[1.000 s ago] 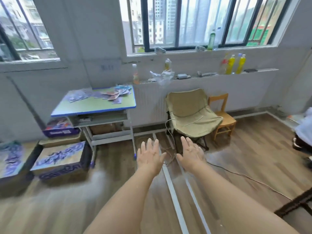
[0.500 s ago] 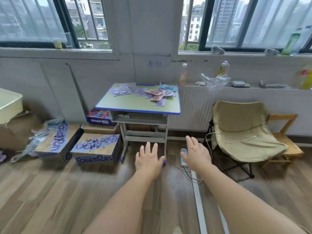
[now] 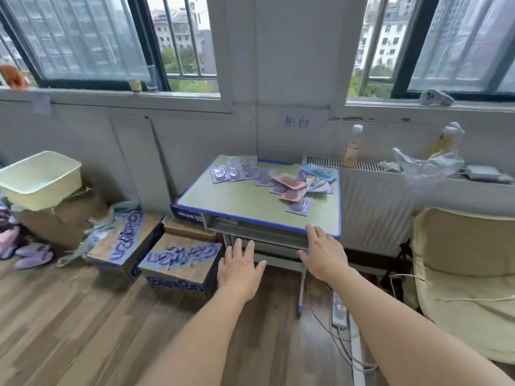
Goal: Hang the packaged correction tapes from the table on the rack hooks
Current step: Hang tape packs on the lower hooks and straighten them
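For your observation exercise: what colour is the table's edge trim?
Blue, around a pale green table top; clearest in the head view.

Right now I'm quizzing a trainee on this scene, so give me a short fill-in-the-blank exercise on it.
1. The packaged correction tapes lie on the ____.
2. Both the left hand and the right hand hold ____.
3. The cardboard boxes stand on the ____.

Missing words: table; nothing; floor
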A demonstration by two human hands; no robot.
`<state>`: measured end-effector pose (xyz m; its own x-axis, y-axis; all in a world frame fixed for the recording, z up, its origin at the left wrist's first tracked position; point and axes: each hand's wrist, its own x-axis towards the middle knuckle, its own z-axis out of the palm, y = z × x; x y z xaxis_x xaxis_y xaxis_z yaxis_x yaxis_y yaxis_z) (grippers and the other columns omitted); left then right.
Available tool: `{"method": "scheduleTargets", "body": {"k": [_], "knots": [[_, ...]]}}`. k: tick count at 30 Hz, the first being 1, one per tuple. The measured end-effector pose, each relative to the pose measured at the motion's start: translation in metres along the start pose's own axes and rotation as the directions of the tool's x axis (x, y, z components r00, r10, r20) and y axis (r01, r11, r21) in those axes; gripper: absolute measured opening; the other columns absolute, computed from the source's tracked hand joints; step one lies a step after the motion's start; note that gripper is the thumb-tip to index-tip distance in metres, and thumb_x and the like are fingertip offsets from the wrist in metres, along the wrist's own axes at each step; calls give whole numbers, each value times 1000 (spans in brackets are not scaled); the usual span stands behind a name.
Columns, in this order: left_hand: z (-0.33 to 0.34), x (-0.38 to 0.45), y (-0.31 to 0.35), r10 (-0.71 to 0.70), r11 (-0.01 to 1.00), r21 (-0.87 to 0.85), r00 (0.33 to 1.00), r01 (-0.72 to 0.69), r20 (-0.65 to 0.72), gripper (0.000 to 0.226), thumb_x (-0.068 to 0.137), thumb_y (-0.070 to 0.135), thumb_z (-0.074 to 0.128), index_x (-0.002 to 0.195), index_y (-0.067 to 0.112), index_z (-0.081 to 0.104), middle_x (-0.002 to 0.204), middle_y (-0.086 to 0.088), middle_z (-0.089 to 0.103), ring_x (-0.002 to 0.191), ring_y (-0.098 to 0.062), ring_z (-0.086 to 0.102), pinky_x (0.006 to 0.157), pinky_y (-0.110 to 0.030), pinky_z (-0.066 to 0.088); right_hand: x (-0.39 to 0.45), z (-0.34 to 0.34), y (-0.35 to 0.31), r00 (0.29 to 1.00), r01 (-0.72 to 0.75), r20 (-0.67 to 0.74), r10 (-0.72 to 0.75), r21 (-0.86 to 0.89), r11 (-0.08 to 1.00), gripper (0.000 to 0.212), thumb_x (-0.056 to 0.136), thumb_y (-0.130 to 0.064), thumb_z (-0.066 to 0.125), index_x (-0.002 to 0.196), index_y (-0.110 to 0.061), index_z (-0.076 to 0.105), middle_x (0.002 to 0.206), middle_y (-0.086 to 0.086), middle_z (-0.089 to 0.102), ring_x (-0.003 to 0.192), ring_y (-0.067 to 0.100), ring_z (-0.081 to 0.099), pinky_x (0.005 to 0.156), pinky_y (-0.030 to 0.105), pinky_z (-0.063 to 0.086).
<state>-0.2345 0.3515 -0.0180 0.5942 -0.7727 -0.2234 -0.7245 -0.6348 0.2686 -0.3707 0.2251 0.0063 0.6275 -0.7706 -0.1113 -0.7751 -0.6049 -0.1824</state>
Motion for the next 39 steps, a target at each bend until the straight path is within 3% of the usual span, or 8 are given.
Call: {"method": "scheduleTargets", "body": {"k": [15, 20, 28, 32, 39], "knots": [[-72, 252, -104, -18, 998, 58, 999, 20, -44, 63, 102, 48, 33, 156, 23, 9, 163, -7, 4, 148, -28, 11, 117, -39, 18, 267, 9, -106, 996, 3, 90, -3, 7, 1000, 69, 98, -38, 45, 153, -13, 12, 156, 9, 26, 138, 29, 35, 107, 39, 33], [-73, 322, -132, -41, 998, 45, 998, 39, 39, 64, 103, 47, 32, 156, 23, 7, 163, -7, 1, 148, -28, 9, 118, -40, 18, 335, 18, -132, 993, -12, 119, 8, 29, 1000, 68, 98, -38, 46, 153, -14, 14, 155, 8, 27, 138, 28, 35, 108, 40, 32], [-69, 416, -134, -66, 996, 65, 993, 60, 96, 63, 103, 45, 33, 156, 22, 5, 163, -8, 0, 148, -28, 11, 117, -39, 21, 441, 38, -138, 979, 37, 201, -39, 17, 999, 64, 100, -37, 43, 152, -12, 16, 158, 8, 21, 138, 31, 32, 108, 39, 31], [-69, 454, -131, -82, 994, 77, 990, 73, 115, 62, 103, 43, 34, 156, 22, 7, 163, -7, -1, 148, -27, 9, 116, -38, 21, 485, 47, -138, 968, 44, 247, -45, 11, 999, 61, 100, -37, 42, 150, -11, 18, 154, 10, 28, 137, 31, 33, 107, 39, 31], [-54, 514, -133, -120, 993, 17, 985, 119, 124, 65, 103, 40, 37, 156, 31, 0, 163, -7, -9, 149, -30, 2, 116, -38, 20, 541, 71, -144, 949, 103, 299, -96, -9, 995, 65, 99, -36, 42, 152, -12, 15, 157, 9, 21, 140, 29, 27, 110, 39, 27]]}}
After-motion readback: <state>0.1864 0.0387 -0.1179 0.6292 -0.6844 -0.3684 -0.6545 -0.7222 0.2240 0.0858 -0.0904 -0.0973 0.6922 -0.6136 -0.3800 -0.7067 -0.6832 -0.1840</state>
